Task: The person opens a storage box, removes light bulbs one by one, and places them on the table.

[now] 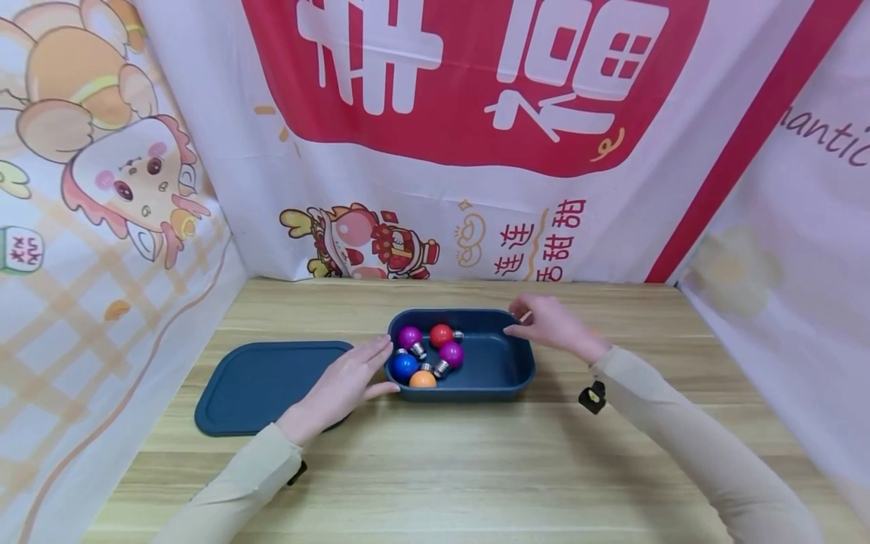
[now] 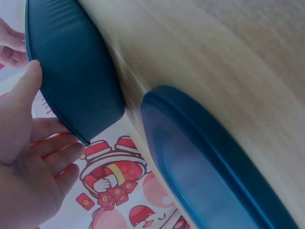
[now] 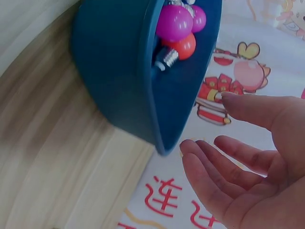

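A dark blue rectangular box stands uncovered on the table, with several small round light bulbs in its left half. Among them are a red bulb, a blue bulb, an orange bulb and two purple ones, the nearer purple bulb beside the red. My left hand is at the box's left end, fingers extended and fingertips right at the rim. Near the back right corner, my right hand has its thumb and fingers spread apart, nothing between them in the right wrist view.
Left of the box, a matching dark blue lid lies flat, partly behind my left hand and forearm. A printed cloth hangs along the table's back edge, and patterned side cloths flank the wooden table.
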`<move>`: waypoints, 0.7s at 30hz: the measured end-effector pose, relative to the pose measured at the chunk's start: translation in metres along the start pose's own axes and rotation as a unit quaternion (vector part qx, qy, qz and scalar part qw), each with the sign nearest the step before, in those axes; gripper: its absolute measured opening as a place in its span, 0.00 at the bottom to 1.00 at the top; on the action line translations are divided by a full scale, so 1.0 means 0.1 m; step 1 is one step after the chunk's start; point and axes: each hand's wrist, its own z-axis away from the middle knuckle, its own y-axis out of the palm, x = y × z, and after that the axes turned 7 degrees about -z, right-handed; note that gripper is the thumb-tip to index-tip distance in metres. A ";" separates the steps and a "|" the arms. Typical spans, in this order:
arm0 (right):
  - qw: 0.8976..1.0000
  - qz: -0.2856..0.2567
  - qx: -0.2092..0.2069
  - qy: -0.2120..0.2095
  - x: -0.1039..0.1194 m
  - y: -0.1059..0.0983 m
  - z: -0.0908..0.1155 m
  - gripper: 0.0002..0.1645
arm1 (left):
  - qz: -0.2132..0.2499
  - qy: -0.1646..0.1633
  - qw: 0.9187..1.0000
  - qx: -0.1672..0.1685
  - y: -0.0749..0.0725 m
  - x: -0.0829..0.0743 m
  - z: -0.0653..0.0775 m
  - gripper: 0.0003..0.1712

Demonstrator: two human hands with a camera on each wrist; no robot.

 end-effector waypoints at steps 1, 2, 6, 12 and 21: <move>1.000 0.002 0.005 -0.001 0.02 0.02 -0.02 0.22 | 0.000 0.000 1.000 0.000 0.00 0.00 0.00 0.44; 1.000 0.001 0.009 -0.006 0.04 0.04 -0.03 0.22 | -0.002 0.001 1.000 -0.001 0.00 0.00 0.00 0.44; 0.999 0.001 0.026 -0.019 0.09 0.14 -0.11 0.22 | -0.003 0.005 1.000 -0.007 0.01 0.00 0.00 0.43; 0.998 0.005 0.045 -0.036 0.16 0.27 -0.21 0.22 | -0.005 0.006 1.000 -0.008 0.00 0.00 -0.01 0.43; 0.995 -0.008 0.081 -0.060 0.26 0.43 -0.30 0.25 | -0.006 0.005 1.000 -0.006 0.00 0.00 -0.01 0.43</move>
